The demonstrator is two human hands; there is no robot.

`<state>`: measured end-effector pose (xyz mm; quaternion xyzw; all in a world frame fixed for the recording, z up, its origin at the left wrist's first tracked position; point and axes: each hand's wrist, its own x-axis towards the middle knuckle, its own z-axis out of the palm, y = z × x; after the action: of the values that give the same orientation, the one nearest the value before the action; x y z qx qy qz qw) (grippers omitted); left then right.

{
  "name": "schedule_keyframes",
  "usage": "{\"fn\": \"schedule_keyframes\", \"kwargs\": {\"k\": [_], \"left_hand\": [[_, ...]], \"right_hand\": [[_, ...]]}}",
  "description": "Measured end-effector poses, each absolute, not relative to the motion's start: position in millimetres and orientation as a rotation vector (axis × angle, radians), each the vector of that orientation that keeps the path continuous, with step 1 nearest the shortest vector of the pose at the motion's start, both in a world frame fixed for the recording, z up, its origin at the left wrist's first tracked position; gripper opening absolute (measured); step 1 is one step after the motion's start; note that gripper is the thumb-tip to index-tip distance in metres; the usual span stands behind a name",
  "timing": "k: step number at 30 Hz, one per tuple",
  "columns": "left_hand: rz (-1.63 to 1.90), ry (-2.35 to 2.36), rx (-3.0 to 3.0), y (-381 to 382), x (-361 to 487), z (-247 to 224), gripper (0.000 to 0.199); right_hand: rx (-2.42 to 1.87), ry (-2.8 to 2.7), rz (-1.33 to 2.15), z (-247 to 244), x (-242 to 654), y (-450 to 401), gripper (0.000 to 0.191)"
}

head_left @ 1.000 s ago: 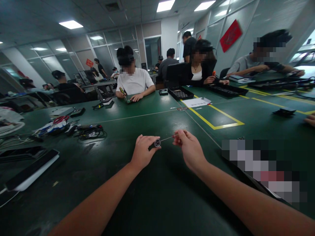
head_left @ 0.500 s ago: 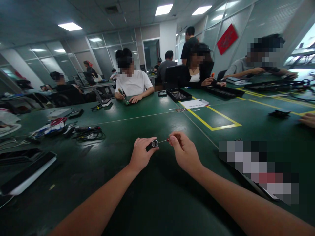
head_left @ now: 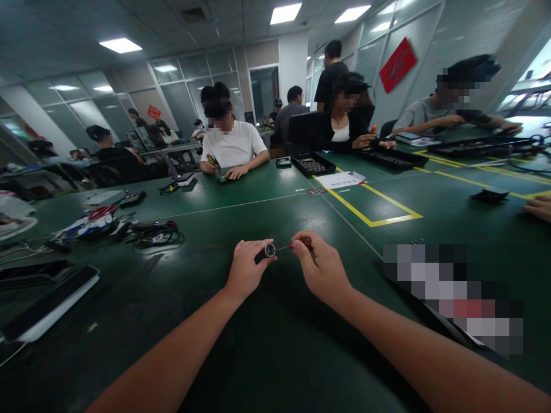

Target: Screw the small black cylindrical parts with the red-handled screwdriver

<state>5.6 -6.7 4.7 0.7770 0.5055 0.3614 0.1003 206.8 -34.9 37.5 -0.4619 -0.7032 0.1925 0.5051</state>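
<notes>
My left hand (head_left: 248, 265) is closed round a short black cylinder (head_left: 269, 250) whose round, silver-rimmed end faces right. Fingers and thumb hold it from above and below; the rest of its body is hidden in the hand. My right hand (head_left: 321, 261) grips a screwdriver (head_left: 305, 243) with a dark red handle. Its thin metal shaft points left, and the tip is at the open end of the cylinder. Whether the tip touches a screw inside is too small to tell. Both hands are above the green table (head_left: 258, 355).
Tangled cables (head_left: 157, 234) and a black-and-white device (head_left: 51, 304) lie to the left. A blurred-out flat item (head_left: 447, 292) is at the right. Across the table a person in a white shirt (head_left: 235, 143) works on a green board. Black trays (head_left: 313, 164) stand farther back.
My right hand has shifted slightly left and turned, showing more of the screwdriver's handle, with the tip nearer the cylinder's end. My left hand stays in place with the cylinder.
</notes>
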Motion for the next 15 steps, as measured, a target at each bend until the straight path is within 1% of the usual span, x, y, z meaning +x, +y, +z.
{"fn": "schedule_keyframes", "kwargs": {"k": [4,15], "left_hand": [[1.034,1.498,2.293,-5.8,5.9,4.0,0.037],[1.074,1.513,2.256,-6.3,5.4,4.2,0.039]], "right_hand": [[-1.131,-1.642,0.541,34.6,207.0,-32.1,0.017],[-1.128,-1.719,0.394,39.7,206.8,-35.6,0.015]]}}
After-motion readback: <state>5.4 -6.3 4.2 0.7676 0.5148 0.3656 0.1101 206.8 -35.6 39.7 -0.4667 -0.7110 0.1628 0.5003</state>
